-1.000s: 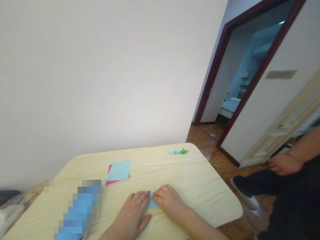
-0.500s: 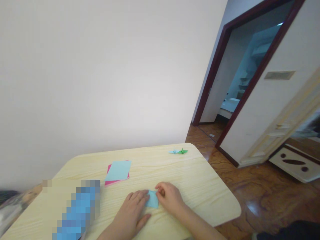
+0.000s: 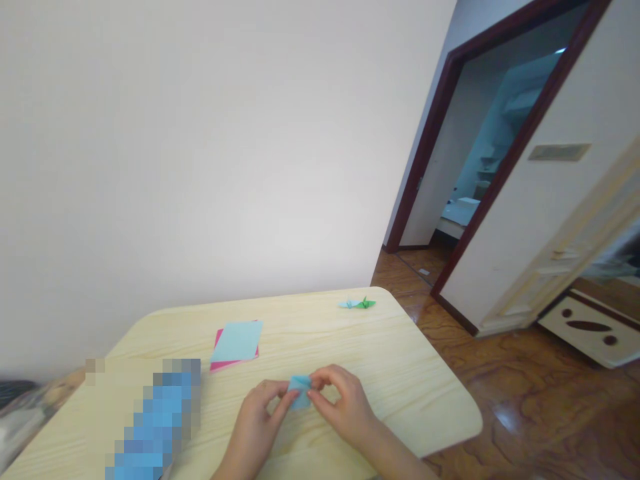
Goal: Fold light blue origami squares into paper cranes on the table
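Observation:
A small folded light blue paper (image 3: 301, 393) is held between my two hands, low over the middle of the table. My left hand (image 3: 261, 415) pinches its left edge with thumb and fingertips. On the right side, my right hand (image 3: 345, 405) grips the paper the same way. Farther back on the left lies a light blue square sheet (image 3: 237, 341) on top of pink paper (image 3: 220, 365). Near the back right corner sit two small folded paper figures, a light blue one (image 3: 348, 304) and a green one (image 3: 367, 303), side by side.
The pale wooden table (image 3: 410, 373) has rounded corners and stands against a white wall. A pixelated blue shape (image 3: 160, 413) covers its front left. Beyond the right edge are a brown floor (image 3: 500, 373), a dark red door frame (image 3: 440, 127) and a white drawer unit (image 3: 590, 327).
My left hand has gone from lying flat over the paper to pinching its left edge. The paper has shifted slightly up and left, and my right thumb is now on it.

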The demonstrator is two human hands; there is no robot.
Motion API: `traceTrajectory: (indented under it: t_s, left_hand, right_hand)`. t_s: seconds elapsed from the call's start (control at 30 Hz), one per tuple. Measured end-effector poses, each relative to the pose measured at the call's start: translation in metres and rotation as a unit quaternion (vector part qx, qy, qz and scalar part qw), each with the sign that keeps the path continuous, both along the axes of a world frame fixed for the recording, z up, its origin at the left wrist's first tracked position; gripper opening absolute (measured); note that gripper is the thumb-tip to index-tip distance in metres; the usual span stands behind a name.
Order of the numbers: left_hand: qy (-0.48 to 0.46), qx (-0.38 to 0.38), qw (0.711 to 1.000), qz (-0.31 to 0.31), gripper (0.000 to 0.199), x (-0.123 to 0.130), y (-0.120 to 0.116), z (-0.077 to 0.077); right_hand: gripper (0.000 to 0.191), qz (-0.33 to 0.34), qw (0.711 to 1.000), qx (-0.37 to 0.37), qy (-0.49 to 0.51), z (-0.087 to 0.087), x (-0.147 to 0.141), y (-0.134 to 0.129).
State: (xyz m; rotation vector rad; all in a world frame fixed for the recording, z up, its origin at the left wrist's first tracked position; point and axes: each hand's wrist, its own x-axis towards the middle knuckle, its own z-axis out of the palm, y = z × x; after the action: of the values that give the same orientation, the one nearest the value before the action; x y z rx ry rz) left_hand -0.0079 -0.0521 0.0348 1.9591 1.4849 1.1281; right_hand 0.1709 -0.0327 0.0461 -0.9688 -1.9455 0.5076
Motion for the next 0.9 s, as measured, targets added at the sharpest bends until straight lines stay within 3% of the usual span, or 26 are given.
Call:
traceTrajectory:
  t_s: [0.3,0.57,0.9]
  left_hand:
    - [-0.007,0.118,0.992,-0.032,0.015,-0.001,-0.007,0.022]
    - [-0.031,0.144,0.989,-0.004,0.019,0.0,-0.01,0.037]
    - [-0.033,0.163,0.986,-0.02,0.014,-0.003,-0.011,0.044]
  right_hand:
    - [0.007,0.007,0.999,0.043,0.015,0.029,-0.005,-0.007]
    - [0.007,0.003,0.999,0.026,0.031,0.041,-0.009,-0.013]
    - [0.012,0.016,0.999,0.021,0.044,0.047,-0.01,-0.017]
